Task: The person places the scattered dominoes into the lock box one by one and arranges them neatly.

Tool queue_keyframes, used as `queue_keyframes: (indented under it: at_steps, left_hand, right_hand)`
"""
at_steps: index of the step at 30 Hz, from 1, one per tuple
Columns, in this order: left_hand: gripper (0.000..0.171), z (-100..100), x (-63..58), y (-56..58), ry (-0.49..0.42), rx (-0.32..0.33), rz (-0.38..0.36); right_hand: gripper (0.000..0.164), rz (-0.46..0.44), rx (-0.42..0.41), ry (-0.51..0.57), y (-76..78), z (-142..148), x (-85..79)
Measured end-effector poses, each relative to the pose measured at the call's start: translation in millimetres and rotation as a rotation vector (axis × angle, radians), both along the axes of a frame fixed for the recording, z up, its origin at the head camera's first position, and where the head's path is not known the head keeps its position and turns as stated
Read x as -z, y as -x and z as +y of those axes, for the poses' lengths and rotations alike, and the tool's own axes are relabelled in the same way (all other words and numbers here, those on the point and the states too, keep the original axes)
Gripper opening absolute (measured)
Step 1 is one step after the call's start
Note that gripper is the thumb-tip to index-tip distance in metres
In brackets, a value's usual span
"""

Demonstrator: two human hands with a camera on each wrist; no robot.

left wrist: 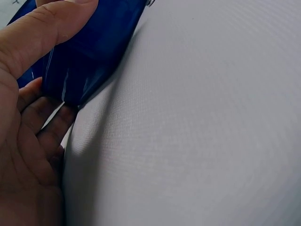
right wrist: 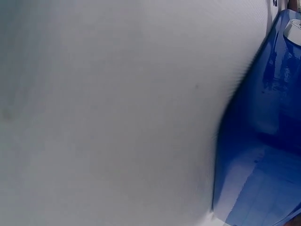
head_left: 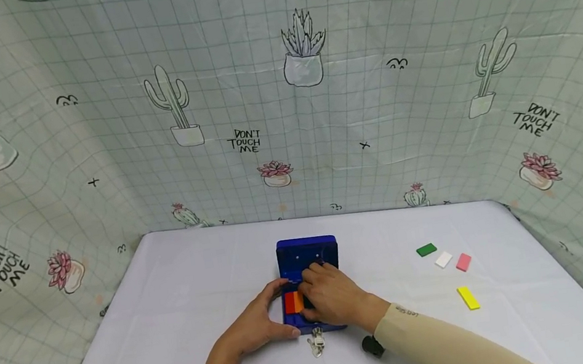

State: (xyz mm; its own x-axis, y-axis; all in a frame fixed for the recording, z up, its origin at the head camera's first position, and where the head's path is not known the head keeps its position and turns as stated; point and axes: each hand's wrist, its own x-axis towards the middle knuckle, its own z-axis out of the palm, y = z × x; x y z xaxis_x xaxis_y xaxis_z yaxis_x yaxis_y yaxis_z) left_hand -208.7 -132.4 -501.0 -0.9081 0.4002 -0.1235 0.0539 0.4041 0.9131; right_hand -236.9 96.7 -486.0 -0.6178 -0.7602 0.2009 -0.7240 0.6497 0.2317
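Observation:
A blue metal cash box [head_left: 289, 255] stands on the table with its lid raised at the back. My left hand [head_left: 254, 324] steadies its left side, the thumb at the front corner and the fingers along the side; the left wrist view shows the thumb over the box wall [left wrist: 89, 52]. Inside the box, a red block [head_left: 289, 303] and an orange block [head_left: 299, 301] lie side by side at the left. My right hand [head_left: 335, 291] reaches into the box with bent fingers just right of the orange block. I cannot tell whether those fingers hold something.
Keys [head_left: 317, 344] hang at the box's front. On the right of the white table [head_left: 184, 296] lie a green block [head_left: 426, 249], a white block [head_left: 443, 259], a pink block [head_left: 463, 262] and a yellow block [head_left: 468, 298]. A patterned cloth [head_left: 225, 185] rises behind the table.

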Motion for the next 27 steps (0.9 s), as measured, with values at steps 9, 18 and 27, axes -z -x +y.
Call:
queue_keyframes:
  at_steps: [9, 18, 27]
  left_hand:
    - [0.106, 0.2, 1.0, -0.1, 0.017, 0.0, 0.003]
    - [0.106, -0.6, 0.2, -0.5, 0.013, 0.019, 0.015]
    - [0.106, -0.7, 0.1, 0.0, 0.022, 0.016, 0.019]
  right_hand:
    - [0.047, 0.011, -0.003, 0.014, -0.2, 0.5, 0.8]
    - [0.047, 0.011, -0.001, 0.014, -1.2, 0.3, 1.6]
    - [0.046, 0.027, -0.007, 0.016, -0.6, 0.3, 2.3]
